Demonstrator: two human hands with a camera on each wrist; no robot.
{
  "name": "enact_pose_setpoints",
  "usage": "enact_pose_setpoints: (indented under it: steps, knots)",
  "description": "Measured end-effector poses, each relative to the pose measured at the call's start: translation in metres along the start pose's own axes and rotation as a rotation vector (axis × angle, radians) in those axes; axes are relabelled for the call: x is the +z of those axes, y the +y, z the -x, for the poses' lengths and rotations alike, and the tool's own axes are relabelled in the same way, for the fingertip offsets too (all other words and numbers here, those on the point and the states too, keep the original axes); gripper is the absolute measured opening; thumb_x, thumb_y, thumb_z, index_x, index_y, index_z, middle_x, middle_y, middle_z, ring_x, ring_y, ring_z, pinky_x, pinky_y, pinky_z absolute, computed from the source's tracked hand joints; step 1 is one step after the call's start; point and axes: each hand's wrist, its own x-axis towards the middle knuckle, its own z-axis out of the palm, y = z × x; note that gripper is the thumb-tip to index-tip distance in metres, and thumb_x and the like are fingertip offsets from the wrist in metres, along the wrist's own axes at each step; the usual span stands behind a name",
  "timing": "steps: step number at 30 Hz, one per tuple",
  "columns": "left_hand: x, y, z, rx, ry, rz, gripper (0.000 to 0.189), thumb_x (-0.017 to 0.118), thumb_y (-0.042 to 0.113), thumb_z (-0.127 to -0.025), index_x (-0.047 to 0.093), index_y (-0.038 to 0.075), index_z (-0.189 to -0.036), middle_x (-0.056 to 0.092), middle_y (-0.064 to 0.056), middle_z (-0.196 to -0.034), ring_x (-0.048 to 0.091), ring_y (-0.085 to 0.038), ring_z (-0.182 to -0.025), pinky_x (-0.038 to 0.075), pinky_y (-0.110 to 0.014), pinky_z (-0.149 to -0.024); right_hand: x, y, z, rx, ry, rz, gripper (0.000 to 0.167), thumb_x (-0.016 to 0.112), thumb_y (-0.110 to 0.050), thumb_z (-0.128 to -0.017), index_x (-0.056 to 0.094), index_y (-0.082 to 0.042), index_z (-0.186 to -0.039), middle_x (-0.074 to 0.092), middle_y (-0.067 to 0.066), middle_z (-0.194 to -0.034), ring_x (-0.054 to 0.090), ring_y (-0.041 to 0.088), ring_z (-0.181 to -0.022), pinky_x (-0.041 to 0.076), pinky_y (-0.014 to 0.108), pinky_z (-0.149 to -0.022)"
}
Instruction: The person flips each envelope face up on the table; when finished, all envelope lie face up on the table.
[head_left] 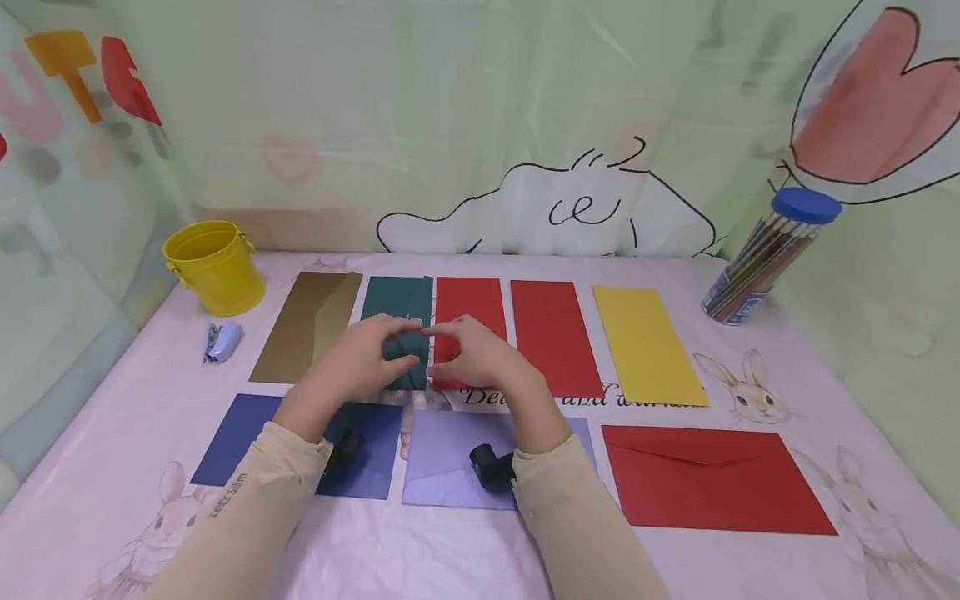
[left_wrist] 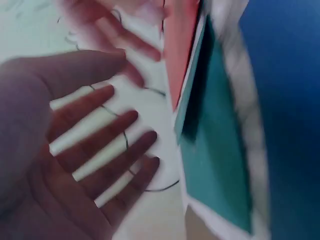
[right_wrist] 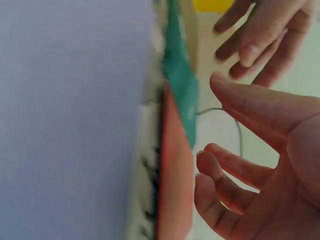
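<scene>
Over the dark green envelope [head_left: 397,296] my left hand [head_left: 363,358] is held with relaxed fingers and nothing between them. Beside it, my right hand [head_left: 483,354] reaches over the left of two upright red envelopes [head_left: 468,292], its fingers bent gently and holding nothing. The fingertips of both hands come close together in the head view. In the left wrist view the flap of the green envelope [left_wrist: 215,150] stands up from its body, and the left fingers [left_wrist: 107,145] are spread. Nearest the wrists lie a dark blue envelope [head_left: 371,454] and a lavender envelope [head_left: 442,450].
In the back row are also a brown envelope [head_left: 300,321], another red envelope [head_left: 555,333] and a yellow envelope [head_left: 652,346]. A wide red envelope [head_left: 712,487] lies front right. A yellow bucket [head_left: 221,271], a lilac stapler [head_left: 222,342] and a pencil tub [head_left: 768,258] stand near the edges.
</scene>
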Motion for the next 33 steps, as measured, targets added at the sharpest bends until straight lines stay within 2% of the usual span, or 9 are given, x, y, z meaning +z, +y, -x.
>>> enact_pose_setpoints:
  steps: [3,8,11,15,19,24,28,30,33]
  knots:
    - [0.007,0.001,-0.002,0.045,-0.055,0.017,0.057,0.071,0.023,-0.094,0.052,0.008,-0.146,0.054,-0.017,-0.143,0.050,-0.037,-0.131,0.043,-0.056,-0.104,-0.009,0.003,0.006,-0.008,0.046,-0.001,0.061,0.080,-0.019,-0.086,0.059,-0.017,-0.142,0.051,0.012,-0.141,0.046,0.029,-0.130,0.053,0.044,-0.094]
    - [0.015,-0.001,-0.003,-0.031,-0.119,-0.034,0.062,0.070,0.028,-0.095,0.047,0.009,-0.150,0.060,-0.016,-0.137,0.052,-0.035,-0.131,0.043,-0.055,-0.104,-0.024,0.016,0.023,0.037,0.038,0.011,0.068,0.082,-0.021,-0.084,0.055,-0.018,-0.146,0.049,0.013,-0.143,0.044,0.031,-0.132,0.053,0.046,-0.093]
    - [0.013,0.000,-0.003,-0.058,-0.102,-0.051,0.061,0.070,0.028,-0.095,0.049,0.010,-0.149,0.060,-0.015,-0.135,0.053,-0.035,-0.129,0.045,-0.055,-0.101,-0.034,0.026,0.033,0.075,0.053,0.017,0.071,0.085,-0.022,-0.081,0.056,-0.019,-0.145,0.051,0.013,-0.140,0.050,0.031,-0.124,0.056,0.044,-0.087]
    - [0.014,0.007,-0.004,-0.010,-0.053,-0.070,0.056,0.072,0.025,-0.093,0.055,0.011,-0.145,0.057,-0.016,-0.139,0.048,-0.036,-0.133,0.044,-0.054,-0.103,-0.040,0.038,0.041,0.107,0.065,0.010,0.073,0.087,-0.021,-0.078,0.057,-0.018,-0.145,0.056,0.014,-0.131,0.055,0.030,-0.109,0.057,0.039,-0.079]
    - [0.021,0.019,-0.006,0.020,-0.008,-0.169,0.048,0.073,0.027,-0.091,0.064,0.011,-0.136,0.059,-0.014,-0.136,0.046,-0.037,-0.130,0.040,-0.053,-0.105,-0.038,0.046,0.042,0.128,0.041,0.003,0.075,0.089,-0.023,-0.077,0.057,-0.018,-0.144,0.057,0.014,-0.124,0.055,0.029,-0.108,0.056,0.038,-0.078]
    - [0.031,0.030,-0.013,-0.061,-0.026,-0.122,0.051,0.073,0.026,-0.091,0.060,0.010,-0.138,0.061,-0.012,-0.133,0.053,-0.033,-0.126,0.047,-0.051,-0.099,-0.035,0.049,0.039,0.130,0.032,0.017,0.075,0.089,-0.023,-0.075,0.058,-0.020,-0.143,0.059,0.012,-0.122,0.054,0.028,-0.108,0.056,0.039,-0.079]
    - [0.033,0.028,-0.015,-0.142,-0.028,-0.113,0.052,0.069,0.026,-0.094,0.057,0.010,-0.141,0.062,-0.012,-0.132,0.059,-0.031,-0.120,0.053,-0.051,-0.091,-0.036,0.049,0.039,0.122,0.024,0.022,0.074,0.089,-0.022,-0.075,0.059,-0.019,-0.143,0.060,0.010,-0.120,0.055,0.027,-0.107,0.056,0.039,-0.080]
    - [0.033,0.026,-0.015,-0.157,-0.020,-0.140,0.049,0.069,0.026,-0.094,0.058,0.010,-0.139,0.065,-0.012,-0.127,0.061,-0.030,-0.113,0.055,-0.050,-0.086,-0.036,0.050,0.039,0.121,0.014,0.024,0.074,0.089,-0.022,-0.075,0.059,-0.019,-0.143,0.060,0.010,-0.118,0.055,0.027,-0.105,0.055,0.038,-0.079]
    - [0.033,0.028,-0.015,-0.133,-0.014,-0.140,0.050,0.072,0.027,-0.092,0.060,0.011,-0.138,0.065,-0.011,-0.125,0.062,-0.029,-0.110,0.055,-0.048,-0.085,-0.036,0.052,0.040,0.117,0.002,0.032,0.073,0.089,-0.023,-0.075,0.060,-0.018,-0.142,0.060,0.009,-0.113,0.055,0.025,-0.101,0.055,0.037,-0.077]
